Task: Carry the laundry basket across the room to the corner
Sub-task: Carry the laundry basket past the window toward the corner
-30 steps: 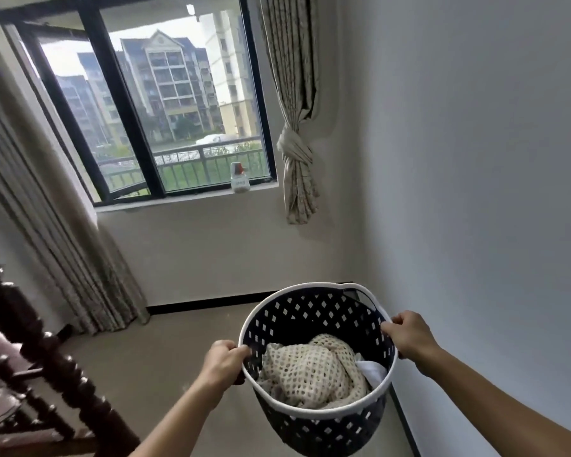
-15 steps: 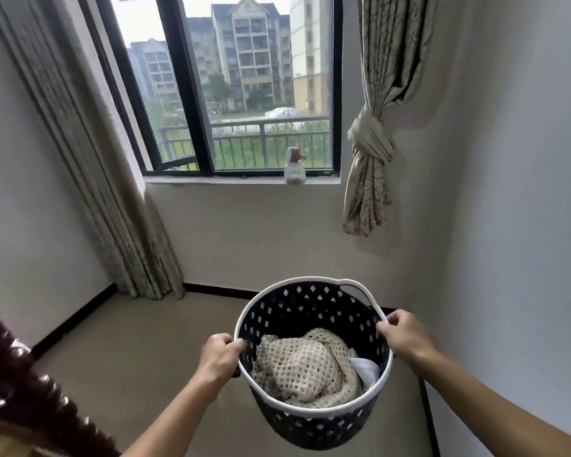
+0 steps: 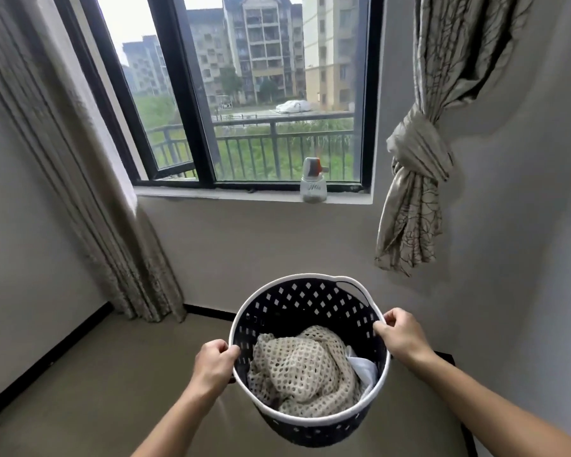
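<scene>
A round dark-blue laundry basket (image 3: 294,298) with a white rim and diamond-shaped holes hangs in the air in front of me, above the beige floor. Inside lies a cream open-knit cloth (image 3: 304,367) with a bit of white fabric (image 3: 363,366) beside it. My left hand (image 3: 213,362) grips the rim on the left side. My right hand (image 3: 401,334) grips the rim on the right side. The room corner (image 3: 442,344), where the window wall meets the right wall, is just beyond the basket on the right.
A window (image 3: 244,94) with a black frame fills the far wall, and a small spray bottle (image 3: 314,181) stands on its sill. A long curtain (image 3: 89,192) hangs to the floor at the left. A knotted curtain (image 3: 416,166) hangs at the right. Beige floor (image 3: 96,384) spreads left of the basket.
I have moved closer to the window wall and the corner with the basket. The dark wooden furniture at the left has dropped out of view. Both hands keep their grip on the rim.
</scene>
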The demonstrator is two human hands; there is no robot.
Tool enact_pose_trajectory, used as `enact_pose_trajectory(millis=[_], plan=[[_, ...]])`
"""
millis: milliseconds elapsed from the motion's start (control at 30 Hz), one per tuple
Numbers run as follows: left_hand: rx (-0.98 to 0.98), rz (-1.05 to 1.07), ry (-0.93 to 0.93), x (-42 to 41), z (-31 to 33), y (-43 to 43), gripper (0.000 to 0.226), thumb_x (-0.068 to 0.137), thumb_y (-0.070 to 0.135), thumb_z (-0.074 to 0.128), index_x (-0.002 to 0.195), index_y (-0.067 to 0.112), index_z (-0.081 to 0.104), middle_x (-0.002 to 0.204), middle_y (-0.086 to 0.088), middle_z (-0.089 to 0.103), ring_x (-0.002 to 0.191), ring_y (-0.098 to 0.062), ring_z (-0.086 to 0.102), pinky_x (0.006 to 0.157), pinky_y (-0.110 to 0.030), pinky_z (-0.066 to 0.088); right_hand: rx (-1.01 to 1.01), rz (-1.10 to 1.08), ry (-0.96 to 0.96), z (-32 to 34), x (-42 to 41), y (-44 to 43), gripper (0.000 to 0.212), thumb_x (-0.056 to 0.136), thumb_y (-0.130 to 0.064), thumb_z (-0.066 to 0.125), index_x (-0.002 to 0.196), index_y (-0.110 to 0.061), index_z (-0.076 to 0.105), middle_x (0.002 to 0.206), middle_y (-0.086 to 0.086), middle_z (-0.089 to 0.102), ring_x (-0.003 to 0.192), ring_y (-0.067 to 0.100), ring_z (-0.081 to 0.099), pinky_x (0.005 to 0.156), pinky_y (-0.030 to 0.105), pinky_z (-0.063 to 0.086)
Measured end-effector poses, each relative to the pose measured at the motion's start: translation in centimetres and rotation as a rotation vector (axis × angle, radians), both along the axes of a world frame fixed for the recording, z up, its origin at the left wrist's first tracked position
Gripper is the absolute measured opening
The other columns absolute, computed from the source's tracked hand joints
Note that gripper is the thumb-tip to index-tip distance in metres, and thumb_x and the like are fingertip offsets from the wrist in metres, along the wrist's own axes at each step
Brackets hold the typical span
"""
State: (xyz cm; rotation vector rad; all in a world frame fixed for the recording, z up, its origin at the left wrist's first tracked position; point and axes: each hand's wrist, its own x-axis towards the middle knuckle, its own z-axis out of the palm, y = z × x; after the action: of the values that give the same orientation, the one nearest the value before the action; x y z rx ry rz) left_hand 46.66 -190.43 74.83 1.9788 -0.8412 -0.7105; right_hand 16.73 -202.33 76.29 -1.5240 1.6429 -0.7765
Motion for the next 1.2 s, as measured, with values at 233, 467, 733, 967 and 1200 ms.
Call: enact_pose_trajectory(millis=[233, 467, 733, 967, 1200], plan=[[0.054, 0.191, 0.022, 6.9, -2.4, -10.0, 0.022, 0.07, 0.016, 0.057, 0.05, 0.011, 0.048, 0.053, -0.013, 0.056, 0.05, -0.025, 0.056, 0.053, -0.045, 0.056, 0.054, 0.19, 0.017, -3.3, 9.9, -16.0, 0.013, 0.08, -0.015, 0.062, 0.069, -0.01, 0.058, 0.068, 0.005, 0.062, 0.067, 0.023, 0.056, 0.06, 0.033, 0.042], [0.063, 0.469, 0.024, 14.7, -2.6, -14.4, 0.018, 0.062, 0.024, 0.055, 0.053, 0.017, 0.041, 0.053, -0.008, 0.048, 0.053, -0.021, 0.053, 0.057, -0.057, 0.055, 0.013, 0.475, 0.066, -1.6, 23.9, -27.7, 0.01, 0.079, -0.02, 0.063, 0.072, -0.014, 0.059, 0.07, 0.002, 0.064, 0.07, 0.024, 0.059, 0.065, 0.034, 0.044], [0.02, 0.751, 0.02, 25.9, -3.2, -17.7, 0.036, 0.069, 0.011, 0.06, 0.045, 0.018, 0.034, 0.039, 0.003, 0.037, 0.046, -0.018, 0.039, 0.049, -0.03, 0.034, 0.039, 0.713, 0.103, -3.7, 41.3, -34.5, 0.008, 0.076, -0.022, 0.061, 0.073, -0.015, 0.06, 0.073, 0.005, 0.068, 0.076, 0.027, 0.064, 0.073, 0.043, 0.057], [0.032, 0.824, -0.008, 38.8, -3.9, -23.9, 0.04, 0.074, 0.003, 0.061, 0.045, 0.016, 0.037, 0.038, 0.003, 0.036, 0.041, -0.017, 0.035, 0.043, -0.024, 0.029, 0.02, 0.751, 0.104, -2.7, 55.4, -40.8, 0.009, 0.077, -0.02, 0.06, 0.07, -0.014, 0.061, 0.069, 0.004, 0.067, 0.073, 0.026, 0.064, 0.071, 0.042, 0.057], [0.066, 0.875, -0.102, 50.8, -3.3, -27.4, 0.037, 0.069, 0.015, 0.061, 0.048, 0.017, 0.03, 0.046, 0.002, 0.033, 0.05, -0.018, 0.032, 0.05, -0.03, 0.026, -0.003, 0.831, 0.095, -2.2, 70.0, -45.9, 0.011, 0.078, -0.02, 0.062, 0.071, -0.014, 0.057, 0.068, 0.004, 0.063, 0.071, 0.027, 0.059, 0.068, 0.037, 0.049]])
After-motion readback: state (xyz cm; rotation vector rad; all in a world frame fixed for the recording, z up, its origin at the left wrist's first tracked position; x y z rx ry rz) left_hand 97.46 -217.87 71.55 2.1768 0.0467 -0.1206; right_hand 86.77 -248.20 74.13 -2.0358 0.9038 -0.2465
